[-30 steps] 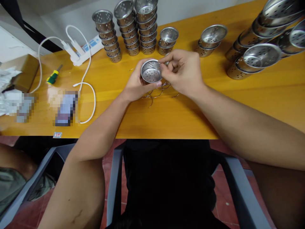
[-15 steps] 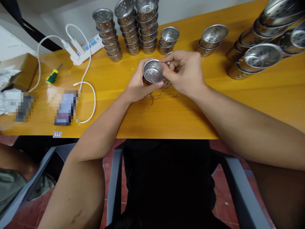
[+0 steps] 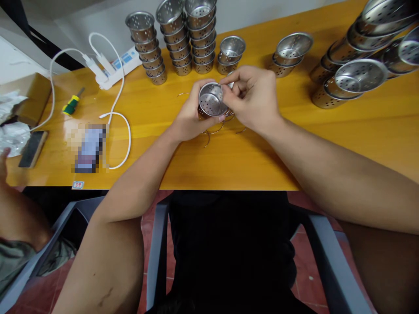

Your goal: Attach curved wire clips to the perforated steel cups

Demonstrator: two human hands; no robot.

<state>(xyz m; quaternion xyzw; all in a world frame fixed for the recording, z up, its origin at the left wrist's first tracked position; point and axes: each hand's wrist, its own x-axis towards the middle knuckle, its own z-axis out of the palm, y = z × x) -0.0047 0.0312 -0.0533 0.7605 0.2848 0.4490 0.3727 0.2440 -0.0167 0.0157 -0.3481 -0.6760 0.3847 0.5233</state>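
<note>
A perforated metal cup (image 3: pixel 212 101) is held up over the table, its open mouth tilted toward me. My left hand (image 3: pixel 191 111) wraps round the cup's left side, thumb along the lower rim. At the right edge of the rim, my right hand (image 3: pixel 252 96) has its thumb and forefinger pinched together; what lies between them is too small to make out. Beneath both hands, several thin wire hooks (image 3: pixel 207 138) lie on the wood, partly hidden. Behind my right hand stands a short stack of like cups (image 3: pixel 231 54).
Tall cup stacks (image 3: pixel 150 48) stand at the back left, and more cups (image 3: pixel 353 80) at the right. A power strip (image 3: pixel 124 65), white cable (image 3: pixel 130 135), screwdriver (image 3: pixel 72 104) and phone (image 3: pixel 90 148) lie leftward. Another person's hand (image 3: pixel 3 165) shows at the left edge.
The cup has shifted slightly right and its mouth has turned a little. My right hand keeps its pinch at the rim. Another person's hand has come into view at the far left.
</note>
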